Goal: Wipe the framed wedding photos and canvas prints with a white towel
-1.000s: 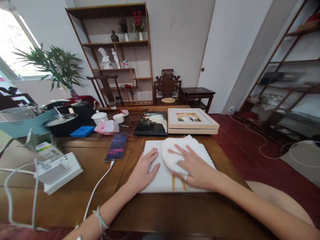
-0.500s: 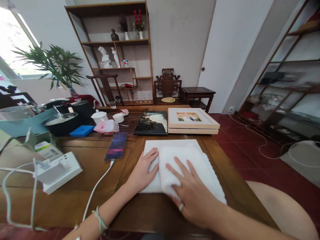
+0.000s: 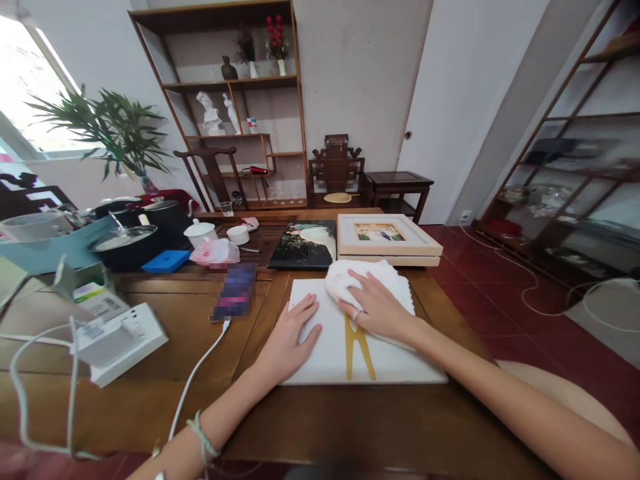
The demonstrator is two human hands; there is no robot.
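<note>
A white board (image 3: 320,353) with a gold mark (image 3: 357,350) lies flat on the wooden table (image 3: 165,407) in front of me. My left hand (image 3: 290,337) rests flat on the board's left part, fingers stretched out. My right hand (image 3: 373,307) presses a bunched white cloth (image 3: 350,277) onto the board's far right part, fingers curled over the cloth.
Beyond the board lie a dark photo print (image 3: 305,245) and a stacked light-wood picture frame (image 3: 387,239). A phone (image 3: 234,300) with a white cable, a white power strip (image 3: 120,343), pots, cups and a blue box crowd the left. Shelves stand behind and right.
My right hand slid the cloth from the board's near edge back to its far right part, uncovering the gold mark. My left hand stayed in place.
</note>
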